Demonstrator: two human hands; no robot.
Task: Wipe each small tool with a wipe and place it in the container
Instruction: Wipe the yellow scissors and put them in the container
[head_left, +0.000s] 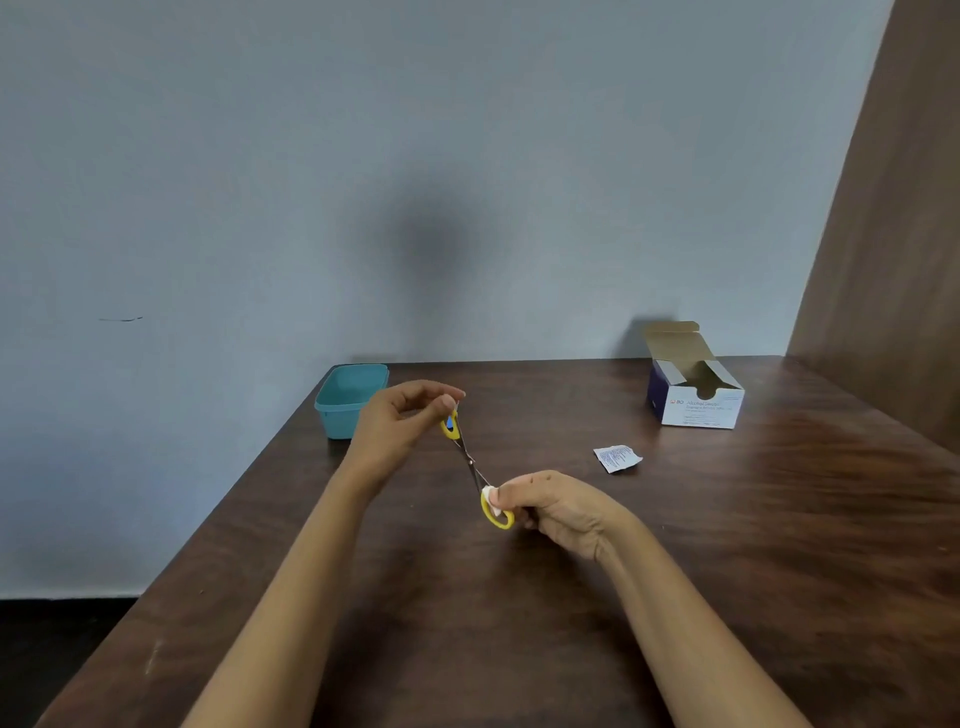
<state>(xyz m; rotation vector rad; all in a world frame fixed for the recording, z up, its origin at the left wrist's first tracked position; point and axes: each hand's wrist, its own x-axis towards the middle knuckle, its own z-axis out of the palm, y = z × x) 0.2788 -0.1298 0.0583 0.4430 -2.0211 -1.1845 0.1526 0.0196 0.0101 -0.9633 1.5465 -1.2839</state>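
Hiding container (343, 395) corner: left hand (395, 421) | sachet (617, 458), probably torn, near box (696, 400)

1. The worktop (571, 597) shows a wide strip of bare wood between the teal container (348, 400) at its far left corner and the open box (696, 400) at the far right.
2. A torn wrapper (617, 458) lies flat in this strip, nearer to the box.
3. The left grip (395, 426) and the right grip (556, 512) hold the scissors (470, 462) stretched between them above the middle; the left grip covers the container's near right corner.
4. The container is open at the top.
5. The wall (467, 156) closes the far side, and a wooden panel (893, 260) closes the right side.
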